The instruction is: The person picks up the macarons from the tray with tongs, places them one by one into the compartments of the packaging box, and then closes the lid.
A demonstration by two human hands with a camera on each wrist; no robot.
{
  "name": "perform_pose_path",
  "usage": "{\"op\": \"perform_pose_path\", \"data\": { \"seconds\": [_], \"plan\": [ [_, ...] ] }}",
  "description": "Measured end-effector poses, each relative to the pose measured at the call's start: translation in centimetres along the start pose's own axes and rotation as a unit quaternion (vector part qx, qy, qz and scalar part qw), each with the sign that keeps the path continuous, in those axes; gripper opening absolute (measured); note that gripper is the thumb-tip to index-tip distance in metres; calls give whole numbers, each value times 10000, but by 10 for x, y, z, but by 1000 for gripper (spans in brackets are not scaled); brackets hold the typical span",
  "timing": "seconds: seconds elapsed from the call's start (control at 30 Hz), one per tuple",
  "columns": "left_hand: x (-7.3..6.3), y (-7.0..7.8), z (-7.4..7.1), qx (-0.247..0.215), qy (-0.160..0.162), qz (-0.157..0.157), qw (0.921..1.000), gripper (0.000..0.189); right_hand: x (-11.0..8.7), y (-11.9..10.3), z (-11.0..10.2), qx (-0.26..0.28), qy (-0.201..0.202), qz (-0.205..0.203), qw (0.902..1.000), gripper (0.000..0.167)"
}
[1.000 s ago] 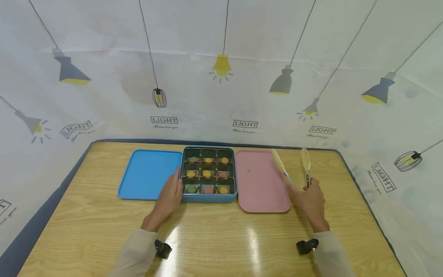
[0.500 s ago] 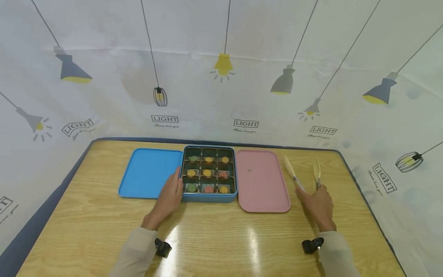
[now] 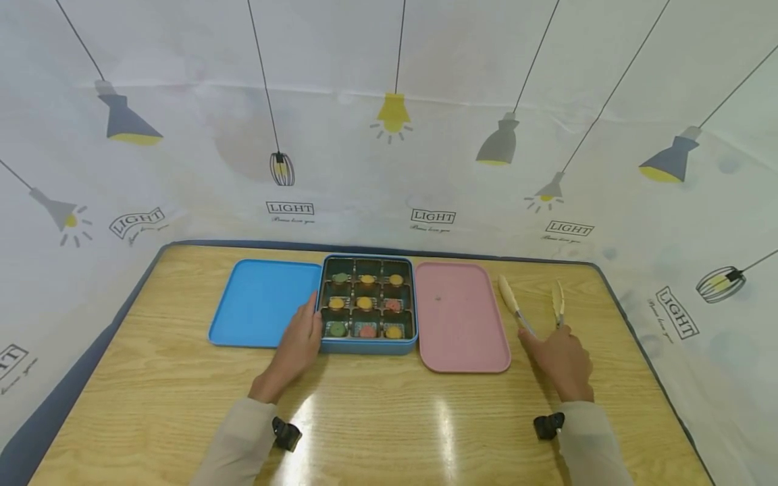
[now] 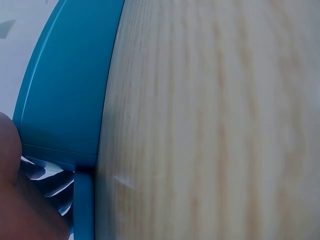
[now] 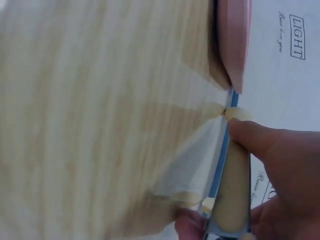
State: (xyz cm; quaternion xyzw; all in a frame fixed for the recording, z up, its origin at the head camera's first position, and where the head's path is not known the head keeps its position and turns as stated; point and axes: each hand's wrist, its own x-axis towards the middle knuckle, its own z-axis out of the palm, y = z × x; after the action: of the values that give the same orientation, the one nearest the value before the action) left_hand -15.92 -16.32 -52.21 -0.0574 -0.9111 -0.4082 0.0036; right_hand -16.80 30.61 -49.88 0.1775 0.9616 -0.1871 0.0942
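Note:
A blue box (image 3: pixel 367 347) holds a dark divided insert (image 3: pixel 358 259) with small round sweets (image 3: pixel 364 303) in green, yellow and pink. My left hand (image 3: pixel 299 343) rests its extended fingers along the box's left wall; the left wrist view has the thumb side at the box's corner. To the right of the pink tray, my right hand (image 3: pixel 560 363) holds a pair of tongs (image 3: pixel 508 295) near their hinge end. The tongs' two pale-tipped arms are spread, pointing away from me. In the right wrist view the thumb lies on one tong arm (image 5: pixel 235 185).
Left of the box lies a flat blue lid or tray (image 3: pixel 263 304). A pink tray (image 3: pixel 464 320) with a small dark spot sits against the box's right side. The wooden table (image 3: pixel 389 418) ends at a backdrop (image 3: pixel 340 135) printed with lamps.
My right hand and the tongs have moved right and toward me, away from the pink tray's edge, and have slowed almost to a stop. The left hand keeps its place at the box.

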Motion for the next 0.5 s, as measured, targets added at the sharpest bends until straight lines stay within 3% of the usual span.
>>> {"op": "perform_pose_path", "data": {
  "seconds": [0.2, 0.5],
  "plan": [
    [0, 1, -1, -35, -13, -38, 10000, 54, 0, -5, -3, -382, -39, -62, 9992, 100],
    [0, 1, 0, -27, -26, -67, 10000, 54, -1, -6, 0, -528, -4, -127, 9985, 98]
  ]
}}
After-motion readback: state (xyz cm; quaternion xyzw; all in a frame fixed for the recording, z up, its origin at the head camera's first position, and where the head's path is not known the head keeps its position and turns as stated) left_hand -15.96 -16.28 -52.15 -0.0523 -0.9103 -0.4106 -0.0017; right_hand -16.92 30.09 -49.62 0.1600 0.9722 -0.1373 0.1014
